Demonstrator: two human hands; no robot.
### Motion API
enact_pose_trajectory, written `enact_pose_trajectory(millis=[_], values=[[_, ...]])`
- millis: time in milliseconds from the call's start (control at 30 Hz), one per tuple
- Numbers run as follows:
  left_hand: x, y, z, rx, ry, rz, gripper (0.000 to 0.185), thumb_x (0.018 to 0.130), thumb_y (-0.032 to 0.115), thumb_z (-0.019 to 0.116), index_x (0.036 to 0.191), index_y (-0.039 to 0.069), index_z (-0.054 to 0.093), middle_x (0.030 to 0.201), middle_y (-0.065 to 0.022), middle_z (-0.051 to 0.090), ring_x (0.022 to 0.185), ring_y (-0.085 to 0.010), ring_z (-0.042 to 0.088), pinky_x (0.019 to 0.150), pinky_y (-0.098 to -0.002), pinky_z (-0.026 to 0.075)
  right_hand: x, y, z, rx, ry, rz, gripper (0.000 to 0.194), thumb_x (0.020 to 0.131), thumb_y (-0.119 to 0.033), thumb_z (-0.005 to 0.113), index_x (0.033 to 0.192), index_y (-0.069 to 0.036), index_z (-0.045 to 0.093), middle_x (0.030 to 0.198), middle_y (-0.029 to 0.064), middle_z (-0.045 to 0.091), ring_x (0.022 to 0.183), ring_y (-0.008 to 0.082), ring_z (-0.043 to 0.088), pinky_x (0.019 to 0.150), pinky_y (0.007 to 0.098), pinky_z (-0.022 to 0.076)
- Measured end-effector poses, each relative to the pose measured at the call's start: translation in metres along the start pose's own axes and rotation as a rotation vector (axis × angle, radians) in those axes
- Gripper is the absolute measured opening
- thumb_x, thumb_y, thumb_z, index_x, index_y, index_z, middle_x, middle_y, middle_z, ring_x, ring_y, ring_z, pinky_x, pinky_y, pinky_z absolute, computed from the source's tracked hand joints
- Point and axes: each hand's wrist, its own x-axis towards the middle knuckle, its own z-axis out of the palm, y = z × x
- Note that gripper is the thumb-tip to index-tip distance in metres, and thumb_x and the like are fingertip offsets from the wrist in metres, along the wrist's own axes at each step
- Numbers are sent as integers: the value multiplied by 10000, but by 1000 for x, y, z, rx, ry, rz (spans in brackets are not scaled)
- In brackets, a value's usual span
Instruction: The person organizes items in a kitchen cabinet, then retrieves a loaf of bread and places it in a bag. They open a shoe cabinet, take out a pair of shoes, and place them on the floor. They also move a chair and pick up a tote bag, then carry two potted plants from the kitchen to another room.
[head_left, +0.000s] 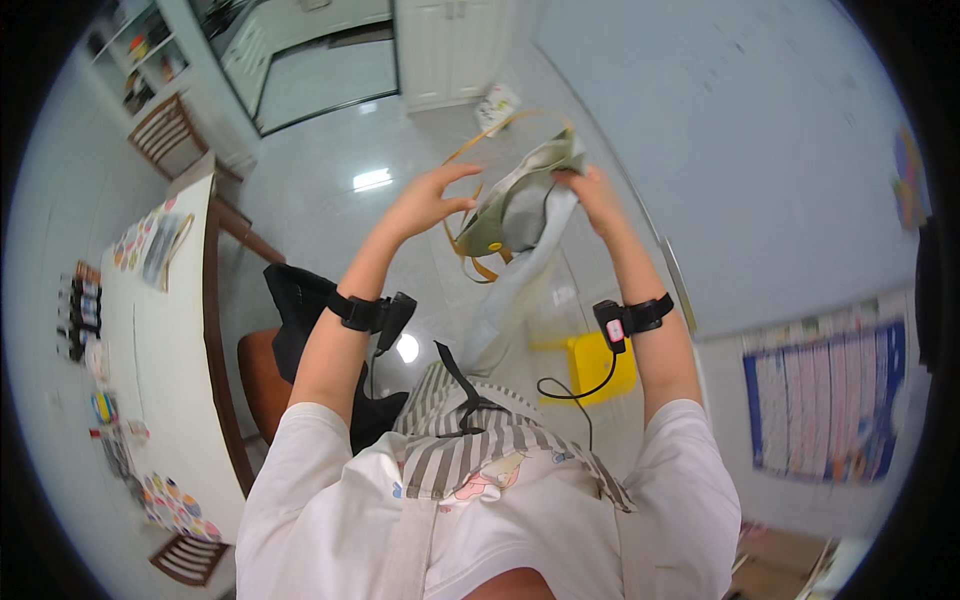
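My right hand (592, 196) grips the edge of a green fabric bag (484, 225) with a grey inside, a yellow button and orange-yellow straps. The bag hangs with its opening tilted. From below my right hand a long pale, translucent sheet or bag (510, 292) trails down towards my striped apron (457, 450); how it joins the green bag cannot be told. Left of the green bag, my left hand (442, 196) has its thumb and fingers apart, with nothing in it. A strap passes behind its fingertips. Both forearms wear black straps with small devices.
On the left stands a long white table (169, 360) with bottles and mats. A brown chair (259, 382) with black cloth (296, 315) is beside it. A yellow stool (600, 367) stands low at right. A patterned bag (496, 106) lies by the white cabinet (450, 60).
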Motion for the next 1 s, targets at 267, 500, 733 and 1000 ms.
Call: enact_pose_trajectory(millis=[267,500,733,1000], values=[[25,-201,-14,124,-99,-578,226,804,201,682,926,10,679,755,-84,699,703,-172,651,659,-313,517,208,-65,39,484,-139,-27,280,786,-119,646,998,53,583,890,104,632,769,189,626,665,316,521],[134,-280,-43,-111,203,-373,724,785,375,733,1304,-38,444,1297,-207,486,1068,-232,583,857,-314,489,369,-104,103,766,-123,-14,241,815,-40,616,1023,70,561,925,122,625,782,200,631,683,315,535],[266,-351,-126,-484,227,-322,471,832,375,691,1047,-34,600,993,-125,654,941,-160,611,843,-283,462,496,-68,155,898,-185,-28,319,839,-24,618,1122,63,499,1026,123,595,889,209,626,758,320,543],[287,-412,-306,-1092,152,-630,236,939,246,562,824,41,576,696,-22,582,696,-113,555,730,-294,484,717,-8,251,369,-520,-3,427,904,-179,598,1250,17,442,1167,128,572,1062,214,581,888,342,500]])
